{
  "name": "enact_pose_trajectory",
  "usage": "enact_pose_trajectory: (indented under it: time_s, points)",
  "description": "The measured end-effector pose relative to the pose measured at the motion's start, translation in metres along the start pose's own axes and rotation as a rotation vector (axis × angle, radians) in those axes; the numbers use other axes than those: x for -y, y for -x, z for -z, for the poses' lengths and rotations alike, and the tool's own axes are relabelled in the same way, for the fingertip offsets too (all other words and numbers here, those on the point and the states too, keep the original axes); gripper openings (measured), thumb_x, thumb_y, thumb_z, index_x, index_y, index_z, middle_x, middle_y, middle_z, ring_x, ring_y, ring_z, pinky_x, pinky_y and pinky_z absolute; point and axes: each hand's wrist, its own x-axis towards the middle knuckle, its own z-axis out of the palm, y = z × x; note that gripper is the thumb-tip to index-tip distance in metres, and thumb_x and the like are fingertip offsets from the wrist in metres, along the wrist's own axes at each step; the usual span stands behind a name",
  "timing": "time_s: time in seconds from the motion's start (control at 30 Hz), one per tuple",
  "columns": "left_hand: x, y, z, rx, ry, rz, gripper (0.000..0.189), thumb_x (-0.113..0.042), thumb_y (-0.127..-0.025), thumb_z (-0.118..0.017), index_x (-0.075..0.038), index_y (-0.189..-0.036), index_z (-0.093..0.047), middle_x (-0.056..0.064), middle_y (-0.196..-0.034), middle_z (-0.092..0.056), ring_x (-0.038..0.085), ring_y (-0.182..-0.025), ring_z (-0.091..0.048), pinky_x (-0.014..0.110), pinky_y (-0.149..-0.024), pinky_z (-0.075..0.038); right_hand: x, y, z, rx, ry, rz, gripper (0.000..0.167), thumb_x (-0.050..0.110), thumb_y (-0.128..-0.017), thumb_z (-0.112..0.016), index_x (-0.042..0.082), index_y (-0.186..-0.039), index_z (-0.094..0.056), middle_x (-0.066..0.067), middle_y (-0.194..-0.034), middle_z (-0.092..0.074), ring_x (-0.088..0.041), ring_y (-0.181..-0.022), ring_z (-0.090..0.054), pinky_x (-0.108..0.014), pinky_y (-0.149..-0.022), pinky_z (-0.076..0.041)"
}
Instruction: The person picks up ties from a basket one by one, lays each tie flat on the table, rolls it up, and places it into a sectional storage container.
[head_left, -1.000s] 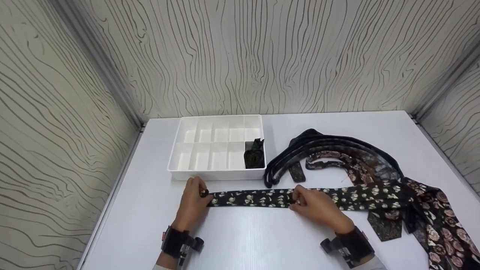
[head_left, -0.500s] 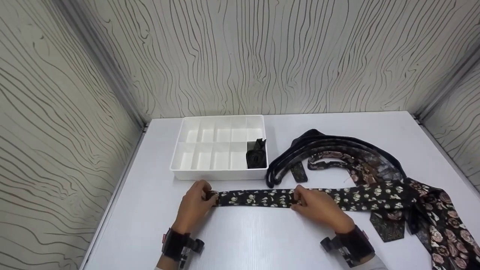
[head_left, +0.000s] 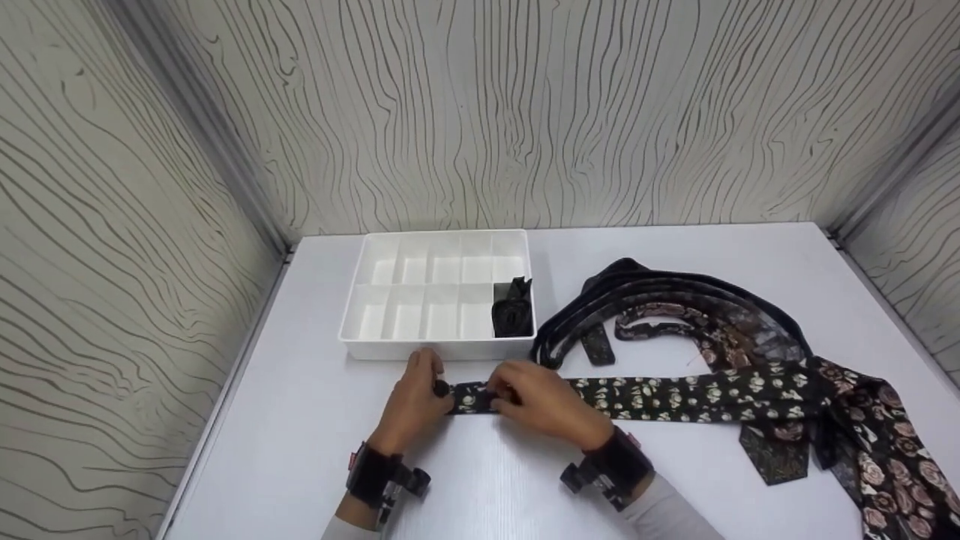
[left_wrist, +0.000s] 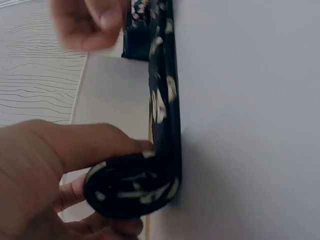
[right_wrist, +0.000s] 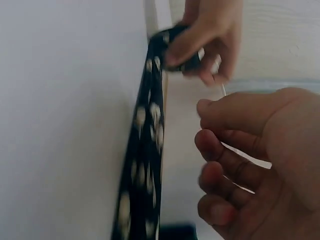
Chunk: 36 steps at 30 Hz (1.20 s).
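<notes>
Evidently a rolling step is in hand: the floral tie (head_left: 660, 396) stretches along the white desk (head_left: 480, 480), its coiled end (left_wrist: 130, 192) pinched between the left hand's (head_left: 412, 405) thumb and fingers. The right hand (head_left: 547, 397), fingers loosely bent, hovers just beside the strip, holding nothing. Next seems to call for rolling toward three o'clock, edges aligned. From the coil, the divided tray (head_left: 439, 349) sits at twelve, loose ties (head_left: 675, 281) between two and three. Wood-grain panels (head_left: 450, 112) stand around the desk's far side.
</notes>
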Motion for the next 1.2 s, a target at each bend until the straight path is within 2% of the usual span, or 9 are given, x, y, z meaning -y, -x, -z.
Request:
enact_pose_trajectory:
  time_s: [0.2,0.3,0.4,0.53,0.67,0.8,0.93,1.03,1.2]
  points:
    - [0.001,-0.002,-0.003,0.026,0.065,-0.055,0.04,-0.003,-0.084,-0.084,-0.011,-0.099,-0.048,0.002,-0.095,-0.054,0.016,-0.085,-0.055,0.028,-0.072,-0.047,0.02,-0.028,-0.019,0.024,-0.055,0.055,0.024,0.023,-0.105,-0.066,0.012,-0.125,-0.072,-0.005,-0.131,-0.072,-0.024,-0.124,-0.065,-0.046,-0.107,-0.055]
    - [0.002,-0.002,0.001,0.055,0.1,-0.065,0.042,-0.017,-0.083,-0.091,-0.01,-0.096,-0.052,0.003,-0.098,-0.055,0.016,-0.09,-0.053,0.027,-0.077,-0.047,0.024,-0.036,-0.024,0.027,-0.047,0.063,0.026,0.026,-0.108,-0.06,0.012,-0.126,-0.073,-0.006,-0.132,-0.072,-0.024,-0.125,-0.065,-0.045,-0.107,-0.055]
    - [0.002,0.001,0.007,0.123,0.108,-0.066,0.045,-0.024,-0.079,-0.095,-0.009,-0.101,-0.058,0.005,-0.107,-0.054,0.017,-0.097,-0.054,0.03,-0.085,-0.049,0.024,-0.039,-0.027,0.032,-0.028,0.061,0.025,0.025,-0.107,-0.063,0.011,-0.124,-0.074,-0.006,-0.128,-0.074,-0.024,-0.122,-0.065,-0.045,-0.105,-0.055]
    - [0.004,0.007,0.014,0.184,0.067,-0.134,0.042,-0.007,-0.079,-0.09,-0.008,-0.113,-0.066,0.006,-0.116,-0.056,0.021,-0.107,-0.058,0.04,-0.097,-0.054,0.022,-0.038,-0.029,0.054,-0.03,0.01,0.023,0.026,-0.1,-0.073,0.014,-0.119,-0.074,-0.004,-0.124,-0.074,-0.023,-0.12,-0.065,-0.044,-0.103,-0.056]
    - [0.005,0.009,0.014,0.126,-0.008,-0.228,0.043,0.007,-0.077,-0.082,-0.007,-0.117,-0.07,0.008,-0.115,-0.065,0.023,-0.105,-0.058,0.039,-0.095,-0.053,0.022,-0.037,-0.031,0.055,-0.022,-0.025,0.03,0.033,-0.092,-0.082,0.016,-0.115,-0.072,-0.002,-0.124,-0.072,-0.021,-0.118,-0.064,-0.042,-0.1,-0.057]
    - [0.004,0.008,0.01,0.105,-0.009,-0.189,0.053,0.004,-0.073,-0.085,-0.01,-0.12,-0.066,0.007,-0.114,-0.068,0.022,-0.105,-0.054,0.038,-0.093,-0.051,0.022,-0.036,-0.034,0.038,0.004,-0.018,0.049,0.037,-0.086,-0.088,0.014,-0.125,-0.069,-0.002,-0.126,-0.072,-0.021,-0.117,-0.065,-0.043,-0.098,-0.057]
    - [0.004,0.006,0.008,0.126,0.023,-0.132,0.052,0.001,-0.075,-0.086,-0.011,-0.12,-0.062,0.004,-0.11,-0.063,0.022,-0.104,-0.053,0.04,-0.093,-0.051,0.018,-0.035,-0.036,0.028,0.019,-0.023,0.048,0.03,-0.086,-0.087,0.015,-0.127,-0.069,-0.002,-0.124,-0.072,-0.022,-0.116,-0.065,-0.045,-0.098,-0.056]
    - [0.005,0.007,0.008,0.125,-0.011,-0.164,0.04,-0.001,-0.079,-0.085,-0.011,-0.111,-0.063,0.002,-0.103,-0.063,0.02,-0.098,-0.054,0.037,-0.088,-0.05,0.016,-0.031,-0.036,0.027,0.053,-0.016,0.039,0.027,-0.084,-0.088,0.016,-0.118,-0.071,0.0,-0.12,-0.069,-0.021,-0.114,-0.062,-0.043,-0.099,-0.056]
    - [-0.001,0.011,0.009,0.154,-0.082,-0.201,0.034,-0.01,-0.078,-0.089,-0.012,-0.105,-0.069,-0.001,-0.105,-0.063,0.018,-0.1,-0.056,0.036,-0.089,-0.053,0.017,-0.025,-0.034,0.041,0.085,0.005,0.044,0.034,-0.084,-0.088,0.016,-0.12,-0.071,0.001,-0.121,-0.065,-0.019,-0.116,-0.061,-0.04,-0.102,-0.055]
